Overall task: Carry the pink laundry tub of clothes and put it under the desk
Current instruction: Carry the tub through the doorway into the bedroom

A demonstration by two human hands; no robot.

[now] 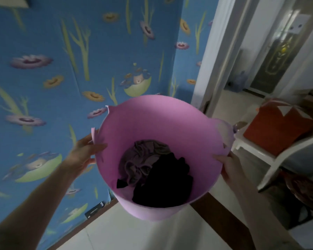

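The pink laundry tub [152,121] hangs in the air in front of me, above the pale floor, tilted so its mouth faces me. Inside lie a grey-purple garment [143,159] and a black garment [168,181]. My left hand [85,150] grips the tub's left rim just under its left handle. On the opposite side, my right hand [228,165] holds the right rim below the right handle. No desk can be made out in this view.
A blue flowered wall [61,87] stands close on the left. A white door frame [222,51] opens to a hallway at the right. A white chair [271,156] with a red cushion [276,127] stands at the right. A dark threshold strip [213,212] crosses the floor.
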